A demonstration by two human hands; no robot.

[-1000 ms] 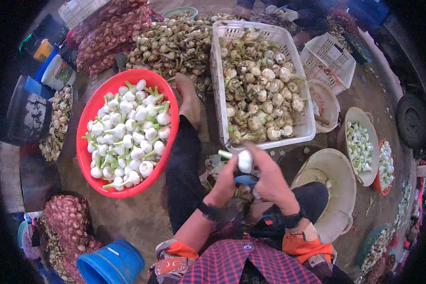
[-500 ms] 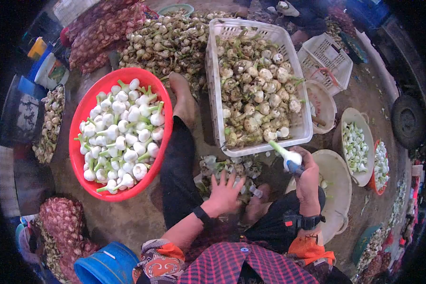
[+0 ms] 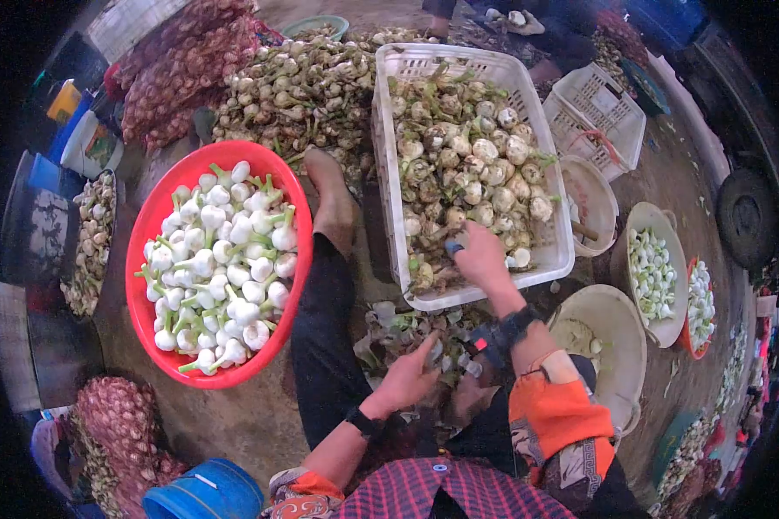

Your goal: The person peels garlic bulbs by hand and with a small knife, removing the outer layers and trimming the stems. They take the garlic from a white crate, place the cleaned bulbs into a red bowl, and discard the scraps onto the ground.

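Observation:
My right hand [image 3: 480, 255] reaches into the white crate [image 3: 565, 227] of unpeeled garlic bulbs [image 3: 485, 151], fingers bent down among the bulbs near its front edge. Something blue wraps one of its fingers; what its fingertips touch is hidden. Lower down, my left hand [image 3: 408, 376] is over the loose garlic skins [image 3: 389, 333] on the ground, with thumb and fingers apart and nothing held. On the left stands the red basin [image 3: 138, 294], full of clean white bulbs [image 3: 225, 251] with green stems.
A beige basin [image 3: 627, 346] stands right of my right forearm, another with peeled garlic [image 3: 653, 268] beyond it. Behind are a garlic heap [image 3: 299, 95], red net sacks [image 3: 177, 73] and empty baskets [image 3: 597, 108]. A blue bucket [image 3: 203, 493] is at lower left. Another person's hand shows at the top.
My right hand has moved up and left into the crate, and the clean bulb it held is no longer in it. My left hand has shifted slightly down over the skins.

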